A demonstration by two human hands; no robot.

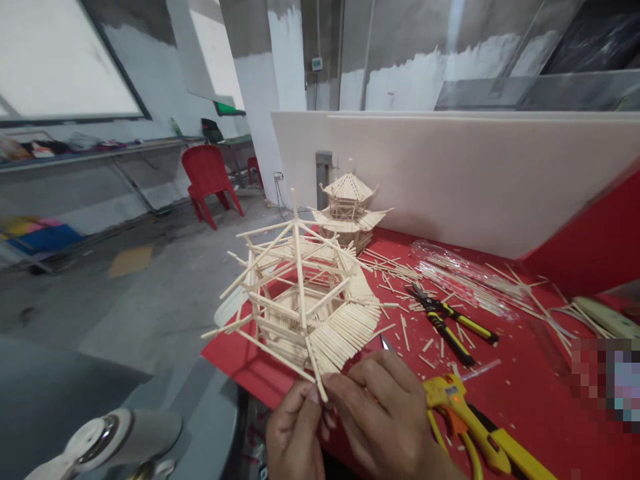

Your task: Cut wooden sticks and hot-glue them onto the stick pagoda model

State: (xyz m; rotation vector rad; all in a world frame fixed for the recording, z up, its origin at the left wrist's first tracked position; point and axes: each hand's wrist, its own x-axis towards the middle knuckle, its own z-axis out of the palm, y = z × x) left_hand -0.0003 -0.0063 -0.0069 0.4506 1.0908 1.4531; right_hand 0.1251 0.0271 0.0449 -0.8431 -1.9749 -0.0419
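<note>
1. Red bench (530,387), front corner: the stick pagoda frame (300,300) sits here, tilted.
2. Left hand (293,433) and right hand (380,413) both pinch one roof stick (316,373), fingertips closed.
3. A light, steady pinch seems wise, since the frame looks fragile.

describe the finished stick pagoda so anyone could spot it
Find the red table beside the white board. At its far end, close to the board, stands the small stick pagoda. Unlike the larger open-framed model pinched by the left hand and right hand, it has two closed roofs and stands untouched.
</note>
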